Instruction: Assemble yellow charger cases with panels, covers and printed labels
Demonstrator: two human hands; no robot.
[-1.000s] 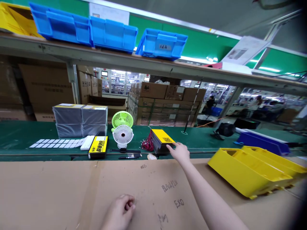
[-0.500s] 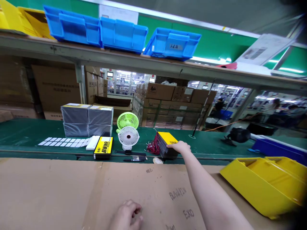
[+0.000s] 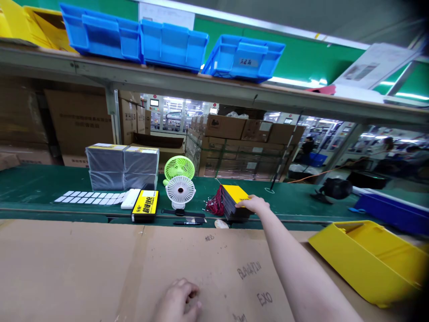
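Observation:
My right hand (image 3: pixel 255 205) reaches out to a stack of thin yellow-topped boxes (image 3: pixel 235 195) on the green bench. Its fingers are closed at the stack's near right corner; how many boxes they grip is hidden. Against the stack's left side lies a bundle of red and black wires (image 3: pixel 216 203). Low over the cardboard sheet (image 3: pixel 83 268), my left hand (image 3: pixel 179 302) is loosely curled, with a gap between thumb and fingers and nothing in it. A single yellow and black box (image 3: pixel 145 205) lies further left, beside a white power bank (image 3: pixel 130 199).
A white fan (image 3: pixel 181 190) and a green fan (image 3: pixel 179 167) stand mid-bench. Behind the white labels (image 3: pixel 89 197) are wrapped box stacks (image 3: pixel 107 167). A marker (image 3: pixel 187 223) lies at the near edge. At right sits a yellow bin (image 3: pixel 362 264); blue bins (image 3: pixel 174 47) line the overhead shelf.

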